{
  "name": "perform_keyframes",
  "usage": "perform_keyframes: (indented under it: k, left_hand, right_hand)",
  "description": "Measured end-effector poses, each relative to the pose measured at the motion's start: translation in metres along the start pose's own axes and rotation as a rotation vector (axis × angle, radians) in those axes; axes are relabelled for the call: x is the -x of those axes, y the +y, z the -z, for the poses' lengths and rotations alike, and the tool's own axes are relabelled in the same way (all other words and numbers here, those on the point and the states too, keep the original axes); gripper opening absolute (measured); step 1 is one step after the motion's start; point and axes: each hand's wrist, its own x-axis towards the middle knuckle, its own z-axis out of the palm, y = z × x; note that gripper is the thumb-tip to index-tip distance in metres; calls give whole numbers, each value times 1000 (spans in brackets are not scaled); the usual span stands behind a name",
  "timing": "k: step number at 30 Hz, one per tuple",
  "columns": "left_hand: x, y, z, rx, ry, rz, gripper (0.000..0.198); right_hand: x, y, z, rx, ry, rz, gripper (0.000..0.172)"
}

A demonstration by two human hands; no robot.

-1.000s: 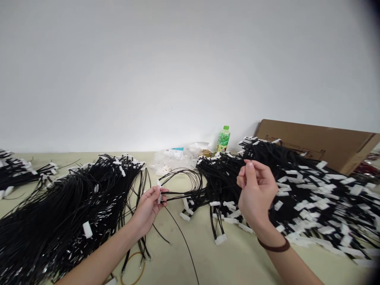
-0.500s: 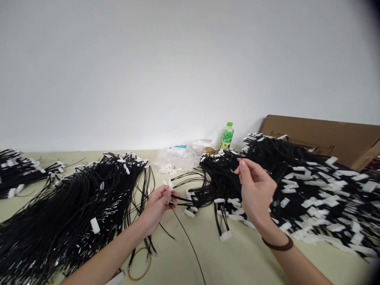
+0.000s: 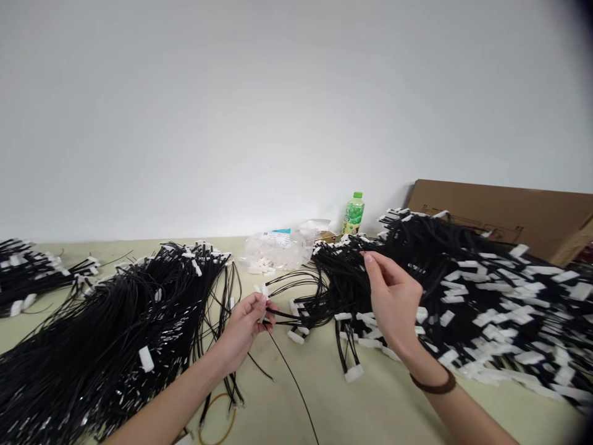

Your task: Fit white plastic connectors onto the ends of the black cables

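My left hand (image 3: 245,327) pinches a small white connector (image 3: 264,292) on the end of thin black cables that loop off to the right. My right hand (image 3: 393,304) is raised over the big pile of black cables with white connectors (image 3: 482,296), fingers curled and thumb stretched up, its back toward me. I cannot make out what it grips. A dark band circles my right wrist. Another heap of black cables (image 3: 106,334) lies left of my left forearm.
A clear bag of white connectors (image 3: 278,248) and a green drink bottle (image 3: 353,214) stand at the back by the wall. A flat cardboard box (image 3: 504,216) leans at the right. A smaller cable bundle (image 3: 28,275) lies far left. A yellow rubber band (image 3: 217,414) rests near the front.
My left hand moved slightly right and down with the connector. My right hand drifted lower and its fingers loosened a little. The view shifted slightly left.
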Motion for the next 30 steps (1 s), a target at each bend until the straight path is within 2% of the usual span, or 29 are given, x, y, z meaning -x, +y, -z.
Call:
perform_keyframes:
  k: [6,11,19,26,30]
  left_hand:
    - [-1,-1,1,0,-5,-3,32]
    - [1,0,0,-32,-50,-2,30]
    - [0,-4,1,-101,-100,-2,29]
    - [1,-2,0,-50,-88,5,29]
    - [1,0,-2,-51,-71,-2,30]
  right_hand:
    - [-1,3,0,40,-22,-3,34]
    - [1,1,0,63,-48,61,30]
    - [18,-5,-6,194,-279,249,28]
    - [21,-3,-6,190,-263,323,16]
    - [23,-4,-8,211,-291,419,14]
